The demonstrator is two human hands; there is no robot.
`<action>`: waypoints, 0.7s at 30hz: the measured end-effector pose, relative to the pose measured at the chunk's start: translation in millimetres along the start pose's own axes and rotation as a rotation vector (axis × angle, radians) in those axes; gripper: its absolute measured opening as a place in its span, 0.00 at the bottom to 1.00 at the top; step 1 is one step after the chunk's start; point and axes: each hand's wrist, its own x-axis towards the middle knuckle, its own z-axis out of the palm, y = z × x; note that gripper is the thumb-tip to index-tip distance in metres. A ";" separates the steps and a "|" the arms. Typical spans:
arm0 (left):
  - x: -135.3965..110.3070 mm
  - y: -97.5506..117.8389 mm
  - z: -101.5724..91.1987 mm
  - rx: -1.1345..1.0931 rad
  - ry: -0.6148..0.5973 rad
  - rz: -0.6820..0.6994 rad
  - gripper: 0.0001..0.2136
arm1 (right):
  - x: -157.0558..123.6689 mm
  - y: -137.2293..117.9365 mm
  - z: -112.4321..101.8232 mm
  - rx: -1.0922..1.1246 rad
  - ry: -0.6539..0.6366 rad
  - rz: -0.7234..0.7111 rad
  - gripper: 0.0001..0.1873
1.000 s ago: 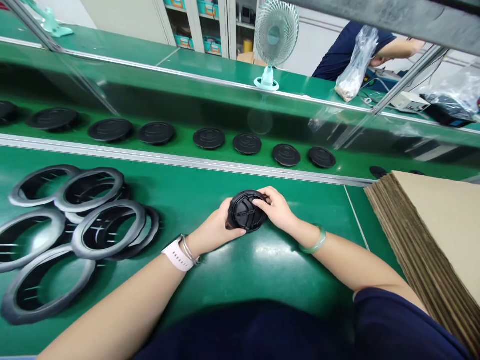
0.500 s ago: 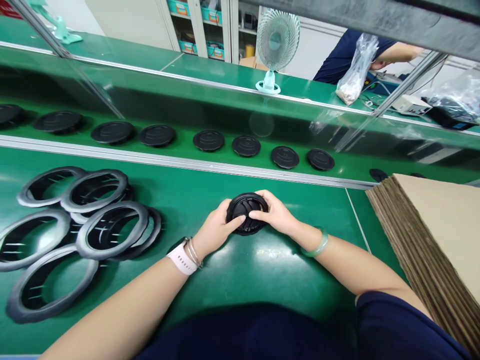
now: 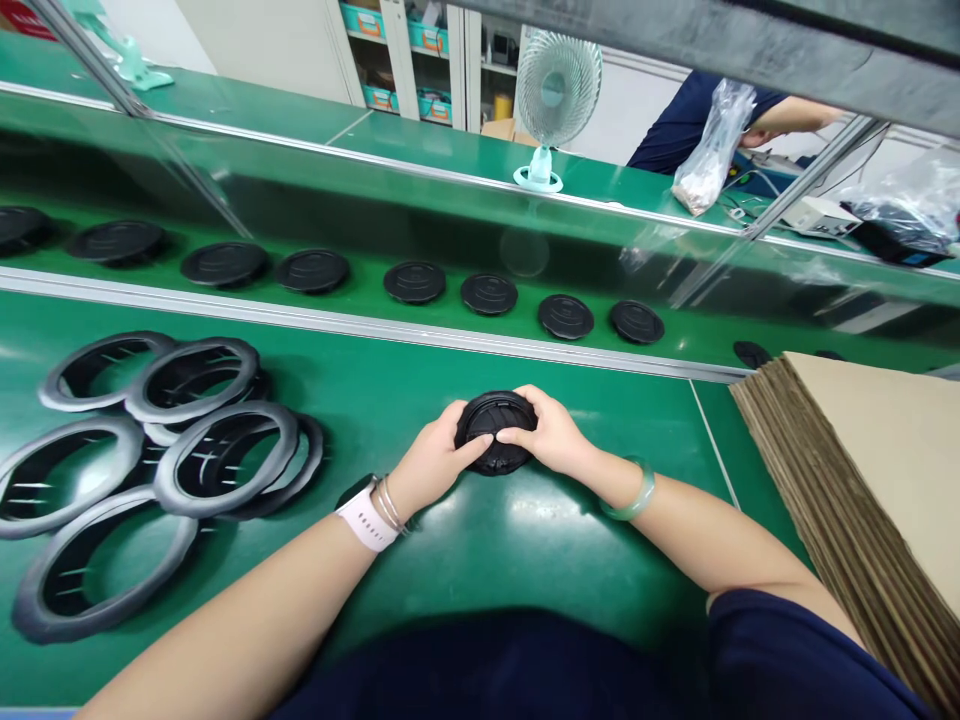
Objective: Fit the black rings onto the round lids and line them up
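Between both hands is a round black plastic part (image 3: 498,458) with a raised rim and a ribbed inside, just over the green bench (image 3: 585,600). My left hand (image 3: 442,448) grips its left edge, thumb pressed on the inner face. On the other side my right hand (image 3: 553,430) clasps the upper right rim, with its thumb also on the inner face. The two thumb tips nearly meet at the middle. Fingers under and behind the part are hidden, and I cannot tell whether it touches the bench.
Several grey-black rings (image 3: 225,458) lie piled at left. A row of black discs (image 3: 415,283) sits on the green belt beyond a metal rail (image 3: 360,327). Stacked cardboard (image 3: 870,480) stands at right. Farther back are a fan (image 3: 555,100) and another person's arm (image 3: 795,115).
The black part has turned or tilted slightly in my hands, and its inner ribs look different. Discs on the belt have shifted slightly left relative to the bench.
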 end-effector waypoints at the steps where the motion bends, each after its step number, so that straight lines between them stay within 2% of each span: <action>1: 0.0 -0.4 0.2 0.011 0.005 0.004 0.16 | 0.2 1.3 0.7 0.011 0.002 -0.002 0.24; 3: -0.7 -0.7 0.2 -0.004 0.003 -0.002 0.18 | 3.2 3.8 0.7 0.073 -0.025 0.002 0.26; 5: -1.6 0.0 -0.6 -0.116 -0.041 -0.049 0.23 | 12.0 6.2 -5.4 0.162 -0.068 0.030 0.29; 7: -2.1 1.1 -2.2 -0.251 -0.108 -0.103 0.29 | 26.5 8.8 -23.5 0.244 -0.059 0.078 0.30; 8: -2.1 1.5 -3.0 -0.289 -0.134 -0.117 0.30 | 34.4 10.2 -38.2 0.273 -0.012 0.093 0.30; 9: -1.8 1.6 -3.7 -0.300 -0.147 -0.121 0.31 | 41.6 11.9 -56.8 0.284 0.076 0.091 0.30; 11: -0.8 0.6 -4.3 -0.276 -0.159 -0.108 0.30 | 50.6 17.0 -102.7 0.208 0.397 0.039 0.29; 13: 0.5 -1.5 -3.8 -0.251 -0.174 -0.110 0.29 | 49.8 25.9 -153.3 -0.038 0.817 -0.026 0.28; 14: 1.1 -2.7 -3.4 -0.245 -0.183 -0.113 0.29 | 46.1 32.3 -177.2 -0.209 0.978 -0.023 0.28; 15: 1.7 -3.8 -3.1 -0.241 -0.191 -0.114 0.28 | 41.0 39.8 -198.5 -0.391 1.047 0.017 0.28; 16: 2.1 -4.7 -2.9 -0.237 -0.200 -0.114 0.28 | 35.3 48.0 -216.3 -0.563 1.026 0.104 0.27; 18: 3.0 -5.8 -3.3 -0.231 -0.213 -0.109 0.27 | 26.0 64.3 -240.1 -0.799 0.865 0.315 0.27; 19: 3.5 -5.8 -3.7 -0.229 -0.219 -0.104 0.27 | 23.6 71.4 -246.3 -0.849 0.793 0.390 0.27; 21: 4.7 -5.4 -4.0 -0.230 -0.223 -0.096 0.26 | 23.5 81.9 -250.3 -0.892 0.726 0.452 0.28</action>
